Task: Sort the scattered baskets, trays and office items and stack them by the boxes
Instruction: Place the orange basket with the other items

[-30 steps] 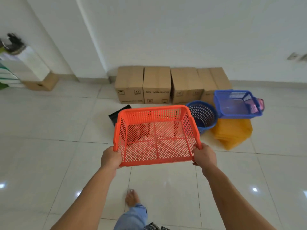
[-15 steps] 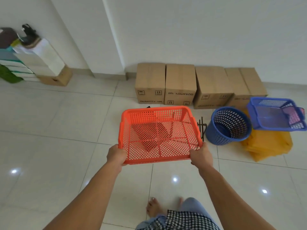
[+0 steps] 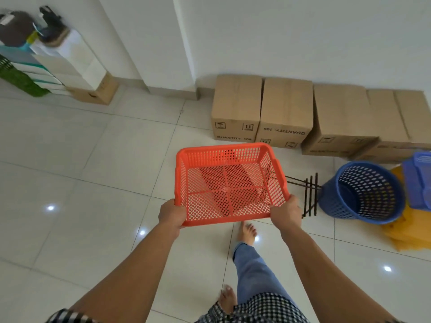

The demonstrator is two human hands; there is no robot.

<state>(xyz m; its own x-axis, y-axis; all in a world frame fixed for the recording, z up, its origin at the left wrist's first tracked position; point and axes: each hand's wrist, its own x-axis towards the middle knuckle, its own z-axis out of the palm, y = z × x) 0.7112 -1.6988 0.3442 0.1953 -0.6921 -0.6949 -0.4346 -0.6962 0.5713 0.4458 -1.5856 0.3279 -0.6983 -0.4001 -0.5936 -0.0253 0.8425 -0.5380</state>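
I carry an orange mesh basket (image 3: 227, 183) in the air over the tiled floor. My left hand (image 3: 171, 213) grips its near left corner and my right hand (image 3: 285, 212) grips its near right corner. Through the mesh a dark flat item shows on the floor below. A row of cardboard boxes (image 3: 285, 113) stands against the wall just beyond the basket. Right of it sit a round blue mesh bin (image 3: 363, 192), a blue rectangular basket (image 3: 417, 180) at the frame edge, and a yellow pile (image 3: 410, 231) under them.
A black wire rack (image 3: 309, 197) lies on the floor between the orange basket and the blue bin. A white pillar (image 3: 149, 43) juts from the wall. Stacked boxes and bags (image 3: 58, 61) stand at the far left. My bare feet (image 3: 247, 231) are below the basket.
I have walked closer to the boxes and the view has swung left. The blue bin and blue basket now lie further right. Both hands keep the same hold on the orange basket.
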